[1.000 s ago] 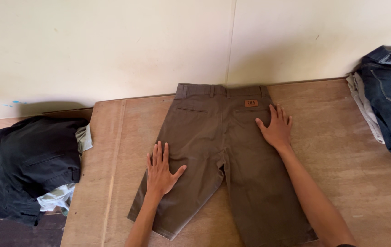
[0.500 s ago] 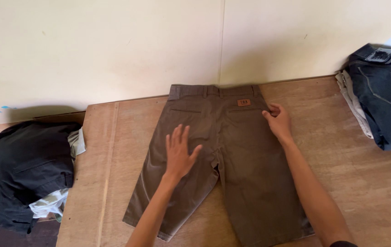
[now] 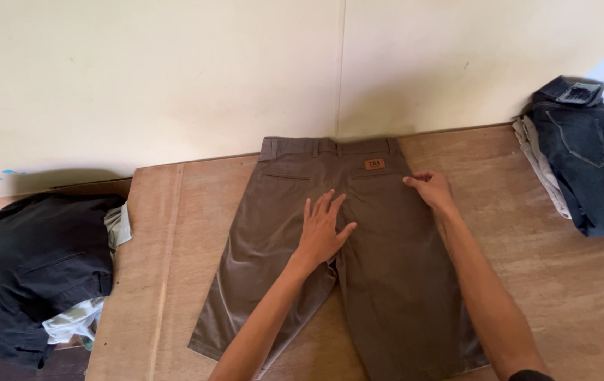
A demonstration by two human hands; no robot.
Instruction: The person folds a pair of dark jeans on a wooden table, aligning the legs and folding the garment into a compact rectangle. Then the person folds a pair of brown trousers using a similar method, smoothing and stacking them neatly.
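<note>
Since a second ago, left hand (image 3: 324, 231) slid flat to shorts' (image 3: 379, 282) middle; right hand (image 3: 430, 189) now pinches their right edge, smoothing near done.

Both forearms are bare from wrist to elbow, with no watch, ring or glove on the left hand (image 3: 323, 229) or right hand (image 3: 430, 189) (a dark sleeve edge (image 3: 531, 375) shows on the right arm).

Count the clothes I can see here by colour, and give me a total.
Brown: 1, the shorts laid flat on the wooden table, under the left hand and right hand.
Black: 1, the garment pile at the left.
Dark blue: 1, the jeans at the right.
Pale: 2, the cloth under the black pile, and the cloth under the jeans.
Total: 5.
</note>
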